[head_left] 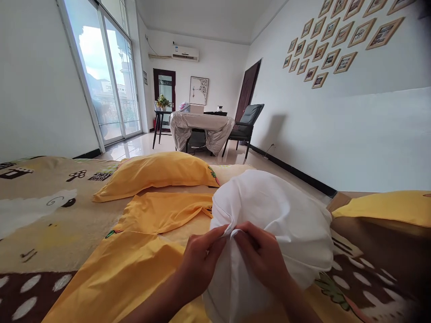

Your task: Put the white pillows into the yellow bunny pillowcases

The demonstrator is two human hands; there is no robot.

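Observation:
A plump white pillow [279, 215] lies on the patterned bedding, right of the middle. My left hand [202, 258] pinches the white fabric near the pillow's left side, thumb and forefinger pressed together. Right beside it, my right hand [261, 253] grips the same gathered fabric, so the fingertips of both hands nearly meet. A fold runs down from the pinch between my hands. To the left, a yellow cloth [134, 264] is spread loosely over the bed, partly beneath the white pillow. What lies inside the pinched folds is hidden.
A yellow pillow [161, 172] lies at the bed's far edge, and another yellow piece [387, 208] is at the right. Patterned bedding [57, 233] covers the left. Beyond the bed stand a covered table [202, 120], a black chair [247, 123] and a plant on a stand.

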